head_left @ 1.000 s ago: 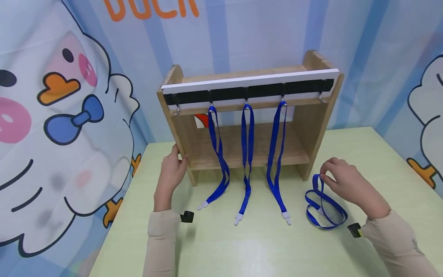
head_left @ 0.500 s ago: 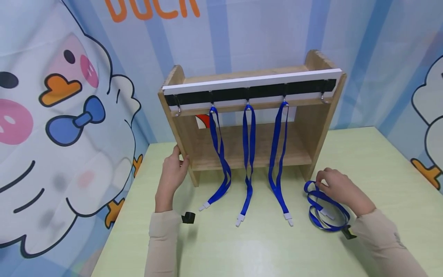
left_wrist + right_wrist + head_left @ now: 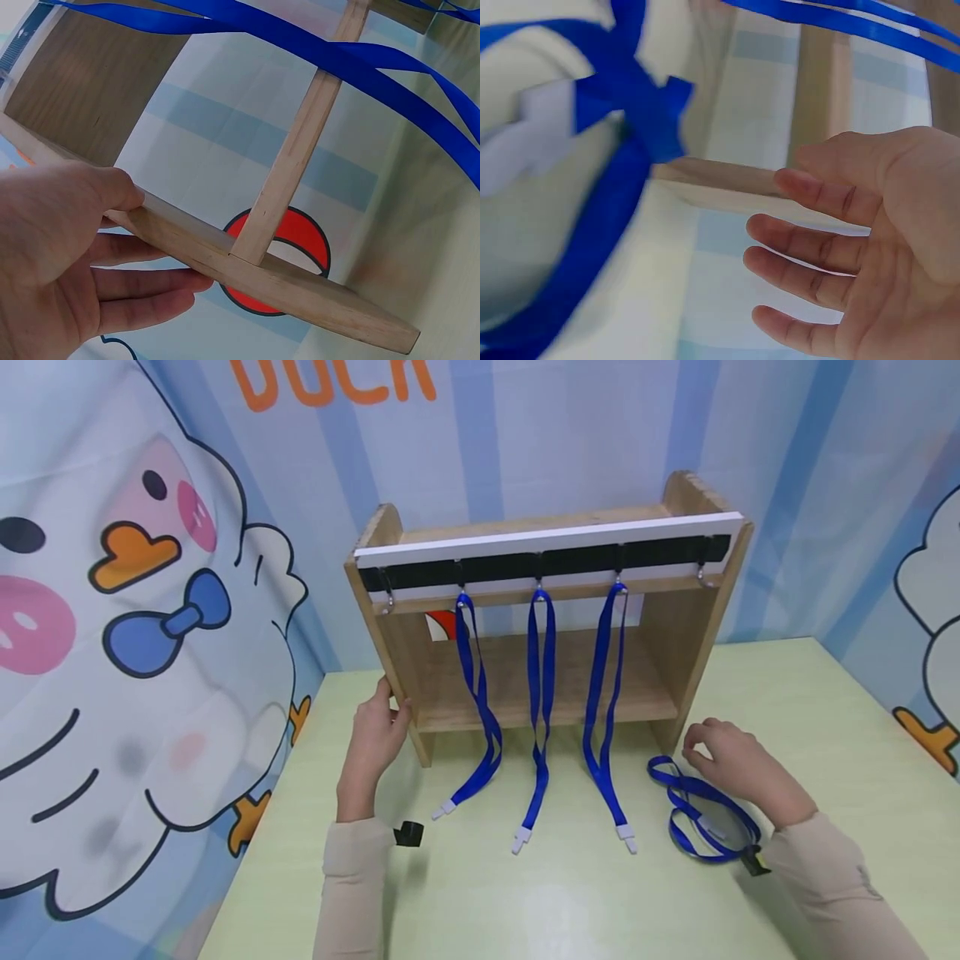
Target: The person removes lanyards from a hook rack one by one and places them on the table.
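My left hand point(image 3: 375, 735) grips the left side panel of a small wooden shelf point(image 3: 693, 652); in the left wrist view the thumb lies on one face of the panel point(image 3: 202, 255) and fingers on the other. Three blue lanyards hang from hooks on its front: one left point(image 3: 491, 743), one middle point(image 3: 533, 668), one right point(image 3: 595, 710), each ending in a white clip. A further blue lanyard point(image 3: 708, 858) lies loosely coiled on the table by the shelf's right leg. My right hand point(image 3: 742, 764) hovers just above it, fingers loosely bent and holding nothing in the right wrist view.
Along the shelf top runs a white board with a black strip point(image 3: 585, 561). Its far left hook point(image 3: 387, 602) and far right hook point(image 3: 703, 578) bear no lanyard. A cartoon-printed cloth point(image 3: 585, 435) hangs behind the pale green table point(image 3: 480, 902).
My right hand has lowered the coiled lanyard's raised loop to the table and let it go. The left hand has kept its grip on the shelf.
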The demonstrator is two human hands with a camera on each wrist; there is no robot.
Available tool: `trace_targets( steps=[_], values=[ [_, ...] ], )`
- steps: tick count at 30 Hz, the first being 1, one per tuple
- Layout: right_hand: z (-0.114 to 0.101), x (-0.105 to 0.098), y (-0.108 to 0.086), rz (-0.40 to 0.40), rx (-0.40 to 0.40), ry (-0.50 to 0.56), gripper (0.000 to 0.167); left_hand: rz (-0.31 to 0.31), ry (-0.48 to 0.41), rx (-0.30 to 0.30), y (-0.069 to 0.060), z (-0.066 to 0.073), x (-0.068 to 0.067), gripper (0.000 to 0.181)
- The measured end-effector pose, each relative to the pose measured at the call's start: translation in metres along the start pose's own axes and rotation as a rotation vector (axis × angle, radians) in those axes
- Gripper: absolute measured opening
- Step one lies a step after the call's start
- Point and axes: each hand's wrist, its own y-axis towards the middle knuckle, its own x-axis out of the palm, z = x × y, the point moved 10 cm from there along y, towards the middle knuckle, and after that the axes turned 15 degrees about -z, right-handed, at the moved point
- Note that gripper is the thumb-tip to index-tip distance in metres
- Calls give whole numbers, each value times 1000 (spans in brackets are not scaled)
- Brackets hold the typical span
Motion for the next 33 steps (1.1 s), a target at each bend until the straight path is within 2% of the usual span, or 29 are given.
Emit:
trace_targets(
  steps=[11,18,21,26,33],
  values=[
    [-44,-51,0,84,-43,-15,12,13,21,24,2,0,0,47],
    [-69,-81,3,94,-41,-27,20,-1,22,-3,1,-3,2,48],
    [-83,-96,6,111,-68,-33,21,-2,20,-11,0,-2,2,47],
    [-105,-122,10,179,-121,-11,21,17,27,-2,1,0,0,45],
    [-125,-144,14,264,-169,13,22,18,26,-7,3,-1,-1,46]
  ],
)
